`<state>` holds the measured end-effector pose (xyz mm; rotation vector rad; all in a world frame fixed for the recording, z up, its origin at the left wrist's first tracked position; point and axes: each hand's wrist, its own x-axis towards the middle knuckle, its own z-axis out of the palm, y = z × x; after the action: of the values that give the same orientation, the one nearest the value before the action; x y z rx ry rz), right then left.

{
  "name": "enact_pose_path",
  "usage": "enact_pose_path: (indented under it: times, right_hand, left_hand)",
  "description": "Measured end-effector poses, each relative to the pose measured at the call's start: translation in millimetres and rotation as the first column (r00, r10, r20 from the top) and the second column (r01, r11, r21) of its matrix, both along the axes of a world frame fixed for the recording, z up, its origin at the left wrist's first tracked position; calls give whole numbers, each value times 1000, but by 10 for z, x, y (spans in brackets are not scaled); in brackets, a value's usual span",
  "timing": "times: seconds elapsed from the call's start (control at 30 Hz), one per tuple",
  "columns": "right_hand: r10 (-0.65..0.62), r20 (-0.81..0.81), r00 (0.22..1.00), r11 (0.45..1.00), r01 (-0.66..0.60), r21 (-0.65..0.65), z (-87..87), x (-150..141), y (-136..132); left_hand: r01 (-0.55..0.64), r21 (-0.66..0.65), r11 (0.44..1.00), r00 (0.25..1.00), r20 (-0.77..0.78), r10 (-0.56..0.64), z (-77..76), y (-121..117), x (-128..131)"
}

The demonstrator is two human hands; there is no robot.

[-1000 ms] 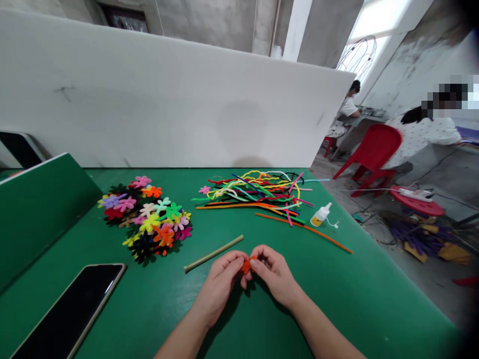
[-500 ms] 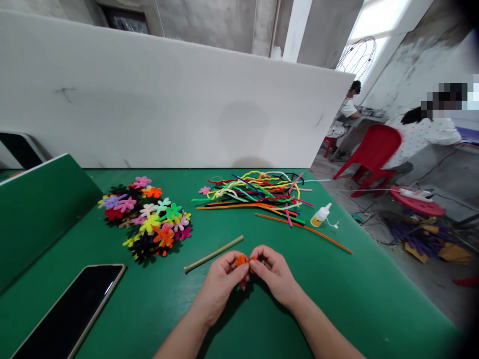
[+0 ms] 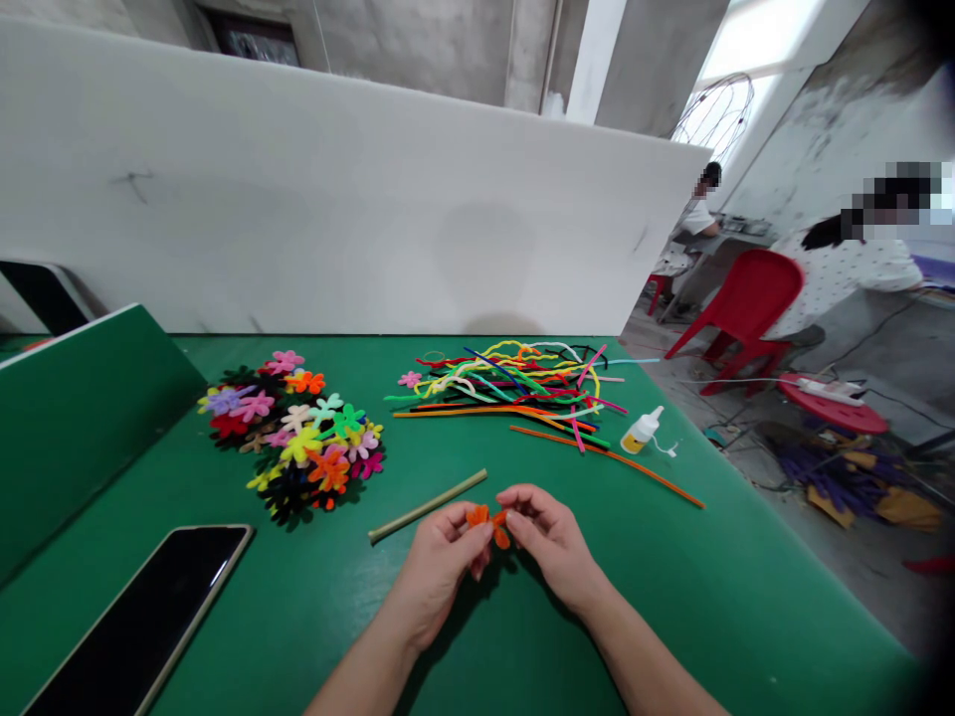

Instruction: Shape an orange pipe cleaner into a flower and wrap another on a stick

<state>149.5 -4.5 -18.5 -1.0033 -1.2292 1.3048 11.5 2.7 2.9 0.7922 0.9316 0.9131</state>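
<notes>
Between my hands is a small orange pipe-cleaner flower point(image 3: 501, 538), with some of its petals spread apart. My left hand point(image 3: 446, 552) pinches its left side between thumb and fingers. On the other side, my right hand point(image 3: 548, 537) pinches a petal with thumb and forefinger. Just beyond my left hand lies a thin pale green stick point(image 3: 427, 507). An orange pipe cleaner point(image 3: 642, 467) lies past my right hand, near a small white glue bottle point(image 3: 640, 432) with its cap off to the side.
A heap of colourful pipe-cleaner flowers point(image 3: 302, 443) sits on the green table point(image 3: 313, 617) at left. Loose pipe cleaners point(image 3: 514, 383) are piled at the back, before a white board point(image 3: 358, 209). A phone point(image 3: 141, 617) lies front left. Two people sit at right near a red chair point(image 3: 753, 298).
The orange flower's petals have opened out, one now pointing down between my hands. My right fingers have shifted slightly upward and to the right along it.
</notes>
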Motion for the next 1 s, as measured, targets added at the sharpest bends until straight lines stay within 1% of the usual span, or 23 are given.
enact_pose_path:
  times: [0.07,0.17,0.23,0.43,0.53,0.63,0.83,0.93,1.0]
  right_hand:
    - [-23,83,996,998,18,63,2,20,2]
    - [-32,249,968,980,-19,198,21,42,-6]
    - [-46,328,943,962,-46,268,36,51,-13]
    - [-50,414,909,917,-123,379,69,74,-25]
    - [-56,459,887,911,-142,386,85,68,-36]
    - [-71,512,856,920,-142,366,96,52,-52]
    - [-61,590,805,930,-168,327,118,54,-69]
    - [-32,599,800,927,-201,318,133,64,-71]
    - [-24,600,799,923,-213,321,138,65,-73]
  left_hand:
    - [8,-23,1000,999,33,-7,-4,5,-5]
    - [31,-56,998,997,75,-27,-29,17,-14]
    - [66,-62,996,993,100,-59,-48,22,-20]
    - [163,-54,985,977,145,-153,-53,15,-36]
    - [186,-57,981,974,140,-177,-38,12,-44]
    - [197,-43,980,975,110,-191,-23,14,-51]
    - [215,39,976,976,-50,-213,5,28,-77]
    - [237,59,970,970,-67,-233,10,36,-93]
    - [247,47,968,968,-49,-245,4,38,-97]
